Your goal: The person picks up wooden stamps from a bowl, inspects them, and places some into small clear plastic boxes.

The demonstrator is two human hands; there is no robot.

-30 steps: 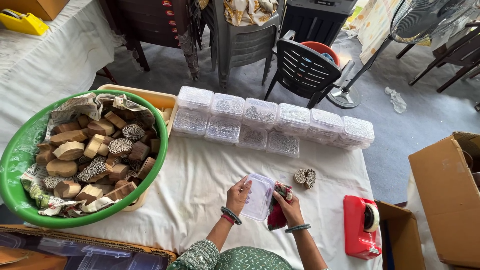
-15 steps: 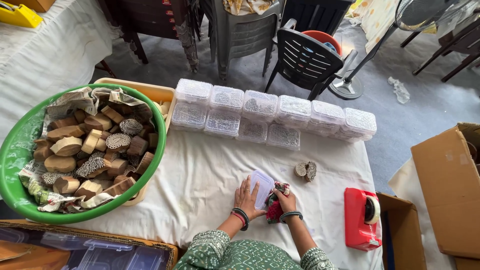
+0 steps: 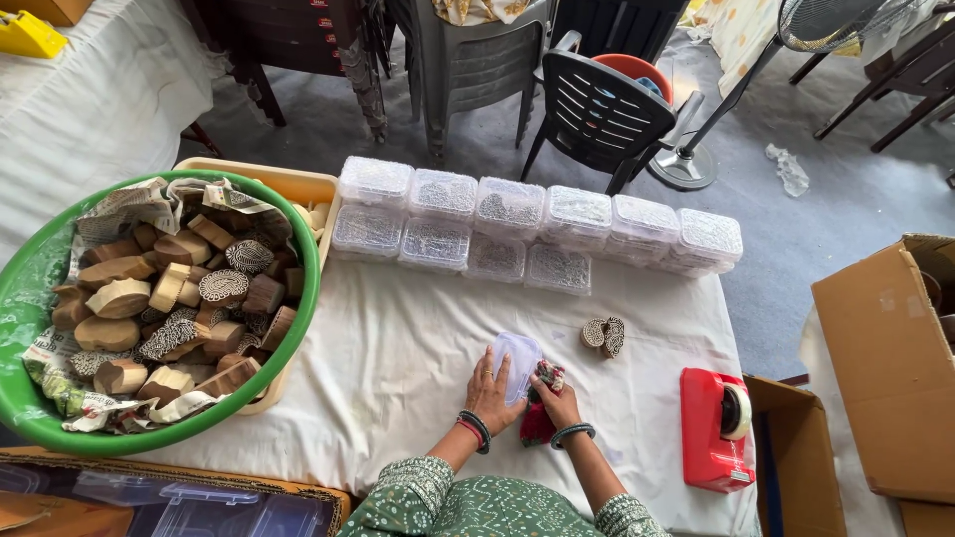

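Note:
My left hand [image 3: 489, 388] lies flat on a small clear plastic box [image 3: 517, 360] pressed down on the white tablecloth [image 3: 398, 348]. My right hand [image 3: 552, 396] grips a red patterned cloth [image 3: 540, 413] bunched against the box's right side. Two carved wooden stamps [image 3: 603, 335] sit just beyond my right hand. Both wrists wear dark and red bangles.
A green basin [image 3: 30, 298] full of carved wooden blocks stands at the left. Stacked clear lidded boxes [image 3: 527, 224] line the table's far edge. A red tape dispenser [image 3: 714, 428] lies at the right, a cardboard carton [image 3: 885, 368] beyond it. Chairs stand behind.
The clear box was held up in the air between both hands; it has come down onto the tablecloth, with my left hand now flat on top and the cloth beside it.

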